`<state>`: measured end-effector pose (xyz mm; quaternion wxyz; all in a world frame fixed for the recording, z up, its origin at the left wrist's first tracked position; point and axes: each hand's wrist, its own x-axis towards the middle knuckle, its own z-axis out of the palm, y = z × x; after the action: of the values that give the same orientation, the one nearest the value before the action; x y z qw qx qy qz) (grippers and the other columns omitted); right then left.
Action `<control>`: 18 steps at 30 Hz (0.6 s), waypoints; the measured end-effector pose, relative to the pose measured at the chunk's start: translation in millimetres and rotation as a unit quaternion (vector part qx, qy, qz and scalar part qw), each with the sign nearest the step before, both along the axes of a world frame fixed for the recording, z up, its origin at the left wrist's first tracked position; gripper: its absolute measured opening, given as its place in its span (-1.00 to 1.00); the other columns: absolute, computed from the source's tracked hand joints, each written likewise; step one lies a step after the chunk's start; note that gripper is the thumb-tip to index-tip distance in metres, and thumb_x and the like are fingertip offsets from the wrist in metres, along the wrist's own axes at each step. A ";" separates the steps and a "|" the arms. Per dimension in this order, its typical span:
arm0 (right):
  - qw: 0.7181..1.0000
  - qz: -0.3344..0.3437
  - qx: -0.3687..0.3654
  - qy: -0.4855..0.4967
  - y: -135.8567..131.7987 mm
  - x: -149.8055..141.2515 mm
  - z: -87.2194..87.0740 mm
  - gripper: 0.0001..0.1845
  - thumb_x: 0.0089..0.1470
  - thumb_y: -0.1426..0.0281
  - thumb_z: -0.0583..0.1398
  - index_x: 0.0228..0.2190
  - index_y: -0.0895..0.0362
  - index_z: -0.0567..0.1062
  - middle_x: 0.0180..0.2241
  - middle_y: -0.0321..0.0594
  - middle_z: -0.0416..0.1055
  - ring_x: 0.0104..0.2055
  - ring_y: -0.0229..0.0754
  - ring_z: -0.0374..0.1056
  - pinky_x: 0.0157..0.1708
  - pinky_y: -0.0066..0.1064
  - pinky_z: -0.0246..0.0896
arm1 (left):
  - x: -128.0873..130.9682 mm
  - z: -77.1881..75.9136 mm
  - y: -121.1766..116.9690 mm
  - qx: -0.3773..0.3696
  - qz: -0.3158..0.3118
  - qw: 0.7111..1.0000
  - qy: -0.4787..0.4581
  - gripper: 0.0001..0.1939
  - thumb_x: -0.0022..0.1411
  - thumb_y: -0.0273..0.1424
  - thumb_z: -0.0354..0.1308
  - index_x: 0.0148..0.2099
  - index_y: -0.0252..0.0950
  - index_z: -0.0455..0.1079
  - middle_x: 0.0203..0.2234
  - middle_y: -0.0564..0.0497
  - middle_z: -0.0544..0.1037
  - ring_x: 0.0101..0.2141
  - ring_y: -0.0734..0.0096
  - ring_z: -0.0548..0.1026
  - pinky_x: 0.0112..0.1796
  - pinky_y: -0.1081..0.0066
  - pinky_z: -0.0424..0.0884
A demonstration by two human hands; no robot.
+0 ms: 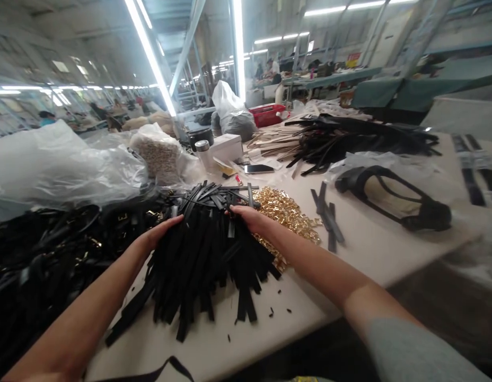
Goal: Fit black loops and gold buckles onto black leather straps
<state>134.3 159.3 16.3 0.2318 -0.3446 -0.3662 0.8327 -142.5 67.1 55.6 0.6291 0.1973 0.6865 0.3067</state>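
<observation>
A thick pile of flat black straps (190, 260) spreads over the table in front of me. At its left edge, my left hand (164, 229) rests with fingers stretched out along the straps, partly hidden by them. On the pile's right side, my right hand (248, 216) has its thumb and fingers closed at the end of a short black strap (231, 229) with a shiny lower part. Right beside that hand lies a heap of small gold metal buckles (288, 215).
Black straps with gold fittings (43, 254) heap up at left, below a large plastic bag (63, 164). Behind stand a bottle (202, 151), a white box (229, 147) and a phone (258, 168). At right lie loose strips (329, 217) and a black framed piece (393, 196).
</observation>
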 end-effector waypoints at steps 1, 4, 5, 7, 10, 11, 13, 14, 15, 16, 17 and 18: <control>1.000 -0.002 -0.006 0.007 -0.6 -0.6 -0.6 -0.71 0.30 0.34 0.04 -0.36 0.22 0.45 -0.55 -0.28 0.40 -0.58 -0.28 0.30 -0.54 -0.46 0.30 | -1.6 -1.4 0.1 0.001 -0.002 1.000 -0.005 -0.57 0.12 -0.04 0.19 -0.29 -0.34 0.56 -0.47 -0.12 0.61 -0.42 0.11 0.59 -0.36 0.32 0.58; 0.999 -0.021 -0.027 0.034 -3.6 -2.7 -3.0 -0.70 0.31 0.34 0.02 -0.36 0.22 0.45 -0.55 -0.28 0.40 -0.57 -0.27 0.32 -0.55 -0.46 0.31 | -3.9 -3.9 0.0 -0.001 0.003 1.000 -0.015 -0.55 0.16 -0.01 0.14 -0.33 -0.34 0.56 -0.48 -0.11 0.61 -0.44 0.15 0.59 -0.38 0.34 0.57; 0.998 -0.026 -0.033 0.042 -4.5 -4.1 -3.7 -0.71 0.31 0.33 0.02 -0.35 0.22 0.45 -0.55 -0.28 0.40 -0.57 -0.27 0.32 -0.55 -0.46 0.31 | -3.5 -4.3 0.1 -0.002 0.005 1.000 -0.016 -0.53 0.18 0.00 0.12 -0.34 -0.34 0.55 -0.48 -0.11 0.60 -0.44 0.16 0.59 -0.39 0.34 0.57; 0.997 -0.030 -0.040 0.053 -5.7 -7.9 -4.4 -0.72 0.30 0.33 0.04 -0.33 0.22 0.45 -0.55 -0.28 0.41 -0.57 -0.27 0.33 -0.54 -0.45 0.33 | -1.0 -4.2 0.3 0.002 0.009 1.000 -0.015 -0.50 0.21 0.01 0.06 -0.34 -0.34 0.55 -0.48 -0.11 0.60 -0.45 0.17 0.58 -0.40 0.34 0.57; 0.996 -0.032 -0.047 0.069 -6.9 -16.5 -2.5 -0.74 0.29 0.32 0.06 -0.30 0.22 0.46 -0.54 -0.26 0.43 -0.55 -0.26 0.35 -0.50 -0.44 0.35 | 5.9 -1.4 -0.2 0.017 0.021 0.999 -0.037 -0.57 0.25 -0.08 0.07 -0.28 -0.36 0.54 -0.47 -0.12 0.60 -0.49 0.20 0.58 -0.41 0.35 0.57; 0.996 -0.036 -0.047 0.073 -7.3 -19.9 -1.2 -0.74 0.29 0.32 0.06 -0.30 0.23 0.46 -0.55 -0.27 0.43 -0.55 -0.27 0.35 -0.50 -0.44 0.35 | 8.6 0.3 -1.0 0.020 0.028 0.998 -0.052 -0.60 0.24 -0.11 0.10 -0.26 -0.37 0.53 -0.47 -0.13 0.60 -0.50 0.20 0.58 -0.42 0.34 0.58; 0.995 -0.048 -0.044 0.079 -8.1 -27.6 2.1 -0.73 0.29 0.33 0.05 -0.30 0.23 0.46 -0.57 -0.28 0.41 -0.57 -0.28 0.33 -0.51 -0.46 0.34 | 14.0 4.2 -3.2 0.024 0.045 0.996 -0.079 -0.65 0.23 -0.17 0.13 -0.24 -0.39 0.52 -0.48 -0.14 0.59 -0.51 0.19 0.58 -0.43 0.32 0.58; 0.994 -0.056 -0.042 0.080 -8.3 -31.5 3.9 -0.73 0.30 0.34 0.04 -0.31 0.24 0.46 -0.58 -0.29 0.40 -0.59 -0.29 0.32 -0.52 -0.48 0.32 | 16.3 6.1 -4.6 0.024 0.051 0.995 -0.087 -0.66 0.23 -0.18 0.14 -0.24 -0.39 0.52 -0.49 -0.14 0.59 -0.51 0.18 0.58 -0.43 0.31 0.58; 0.994 -0.063 -0.039 0.081 -8.3 -35.5 5.7 -0.72 0.31 0.34 0.03 -0.32 0.24 0.45 -0.59 -0.30 0.39 -0.60 -0.30 0.31 -0.54 -0.49 0.31 | 18.2 7.8 -5.8 0.025 0.056 0.994 -0.092 -0.67 0.23 -0.19 0.14 -0.23 -0.39 0.51 -0.49 -0.15 0.59 -0.50 0.16 0.58 -0.43 0.29 0.58; 0.994 -0.071 -0.034 0.082 -7.9 -39.2 7.5 -0.71 0.31 0.34 0.03 -0.33 0.24 0.45 -0.60 -0.30 0.38 -0.60 -0.31 0.30 -0.55 -0.51 0.29 | 19.7 9.1 -6.9 0.031 0.057 0.993 -0.095 -0.67 0.23 -0.20 0.14 -0.21 -0.39 0.51 -0.48 -0.15 0.59 -0.48 0.13 0.59 -0.41 0.26 0.59; 0.993 -0.077 -0.029 0.084 -7.3 -42.7 9.2 -0.71 0.31 0.34 0.03 -0.34 0.24 0.45 -0.60 -0.31 0.37 -0.61 -0.31 0.30 -0.55 -0.51 0.29 | 20.9 10.0 -7.4 0.040 0.054 0.993 -0.097 -0.68 0.24 -0.21 0.13 -0.18 -0.38 0.51 -0.45 -0.15 0.60 -0.44 0.11 0.60 -0.37 0.24 0.59; 0.993 -0.081 -0.024 0.086 -6.6 -45.8 10.9 -0.70 0.32 0.34 0.03 -0.35 0.24 0.44 -0.60 -0.31 0.37 -0.61 -0.32 0.30 -0.56 -0.52 0.28 | 21.9 10.6 -7.2 0.053 0.049 0.993 -0.096 -0.68 0.25 -0.23 0.12 -0.13 -0.38 0.51 -0.40 -0.16 0.61 -0.39 0.08 0.61 -0.32 0.22 0.59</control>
<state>88.5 152.7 27.2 0.3212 -0.3057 -0.2954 0.8462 -120.6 59.9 66.2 0.6651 0.1655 0.6144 0.3908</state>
